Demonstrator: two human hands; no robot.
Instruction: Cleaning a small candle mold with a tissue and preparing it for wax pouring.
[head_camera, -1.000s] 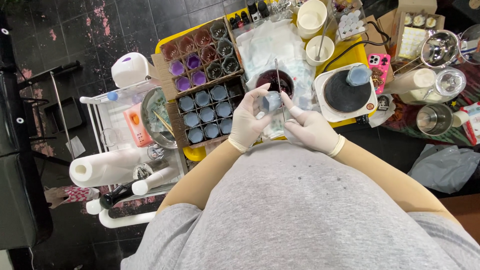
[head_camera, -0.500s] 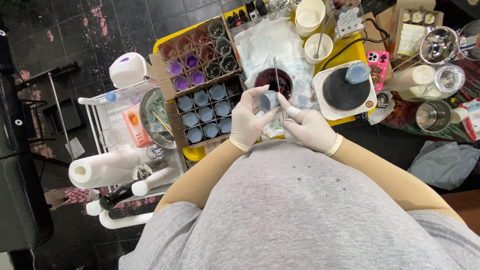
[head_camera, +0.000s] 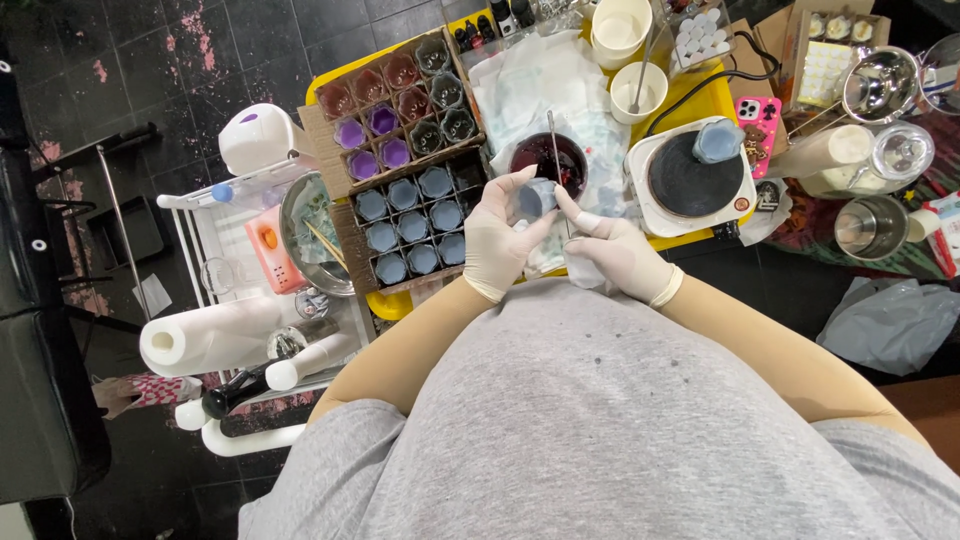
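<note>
Both my hands wear pale gloves and meet over the front edge of a yellow table (head_camera: 700, 95). My left hand (head_camera: 503, 240) is closed around a small glass jar (head_camera: 537, 198) with pale blue filling. My right hand (head_camera: 618, 258) pinches a thin metal rod (head_camera: 556, 160) that runs up past the jar's rim. The rod crosses a bowl of dark red liquid (head_camera: 548, 158), which stands just behind the jar. My grey shirt hides the table edge below the hands.
A cardboard tray (head_camera: 345, 232) left of my hands holds several blue-filled jars; purple and red ones (head_camera: 390, 110) sit behind. A hot plate (head_camera: 695, 178) with a blue lump stands to the right. White cups (head_camera: 638, 92), a pink phone (head_camera: 757, 120), metal pots (head_camera: 868, 225) and a paper roll (head_camera: 210, 335) surround.
</note>
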